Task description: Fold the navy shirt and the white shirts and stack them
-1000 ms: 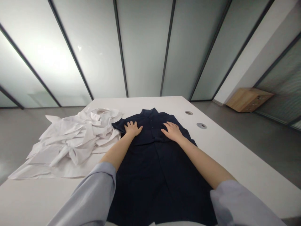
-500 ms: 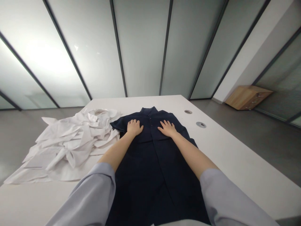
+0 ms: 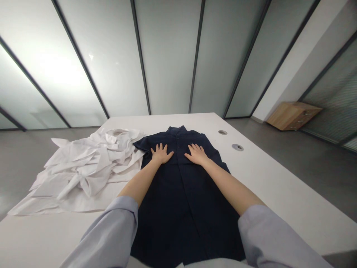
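Navy button-front shirt (image 3: 178,193) laid out lengthwise on a white worktop (image 3: 281,201), front side up, collar (image 3: 176,130) towards the far edge, hem end running down to the wearer's body, where it is cut off from view. Small buttons (image 3: 177,143) in a line below the collar; placket runs on down the middle. Left hand (image 3: 161,154) flat on the chest, left of the placket, fingers spread; grip released. Right hand (image 3: 196,154) flat on the opposite side, fingers fanned a little less widely, thumb pointing in towards the placket; grip likewise released. Both forearms stretched forward, light grey sleeves (image 3: 111,227) turned up near the elbows. Short shirt sleeve (image 3: 141,144) on the left juts out to the edge of a heap of white garments (image 3: 92,163), crumpled and layered, spread across the left part of the worktop. Right of the shirt, two round cable grommets (image 3: 237,147) set in the worktop, one beyond the other. Further out: grey floor (image 3: 295,160), frosted glass partition (image 3: 167,56) with dark frames, wooden cabinet (image 3: 292,116) beside a white pillar (image 3: 301,63) at far right.
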Available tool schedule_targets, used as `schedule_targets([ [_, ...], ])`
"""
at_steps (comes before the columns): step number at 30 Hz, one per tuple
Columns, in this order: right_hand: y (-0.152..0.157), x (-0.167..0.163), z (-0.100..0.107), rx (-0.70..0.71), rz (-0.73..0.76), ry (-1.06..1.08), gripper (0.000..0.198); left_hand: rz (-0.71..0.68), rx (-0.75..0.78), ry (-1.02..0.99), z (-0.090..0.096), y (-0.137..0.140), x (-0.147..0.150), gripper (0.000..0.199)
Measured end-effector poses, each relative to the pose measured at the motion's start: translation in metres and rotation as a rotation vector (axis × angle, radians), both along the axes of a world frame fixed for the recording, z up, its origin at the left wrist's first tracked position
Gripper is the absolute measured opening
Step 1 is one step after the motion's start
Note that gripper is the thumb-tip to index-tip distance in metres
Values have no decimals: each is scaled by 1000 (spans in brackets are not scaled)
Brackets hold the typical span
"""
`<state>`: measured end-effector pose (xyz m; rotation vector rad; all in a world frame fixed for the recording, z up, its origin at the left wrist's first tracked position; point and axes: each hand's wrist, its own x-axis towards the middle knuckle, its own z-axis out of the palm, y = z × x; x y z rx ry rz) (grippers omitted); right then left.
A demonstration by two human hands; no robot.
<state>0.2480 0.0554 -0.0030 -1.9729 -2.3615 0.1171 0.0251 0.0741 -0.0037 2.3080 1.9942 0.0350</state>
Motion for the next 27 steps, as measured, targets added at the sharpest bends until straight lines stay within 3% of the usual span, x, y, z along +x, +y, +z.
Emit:
schedule_targets([
  [4, -8, -1, -6, 7, 7, 22, 66, -19, 50, -6, -2, -6, -4, 68],
  [10, -12, -1, -6, 37, 5, 36, 62, -58, 46, -16, -4, -19, -14, 68],
  [17, -9, 2, -11, 95, 8, 51, 56, -112, 204, -91, -1, -35, -22, 52],
  [27, -14, 3, -8, 111, 12, 80, 49, -173, 210, -179, -2, -37, -33, 48],
])
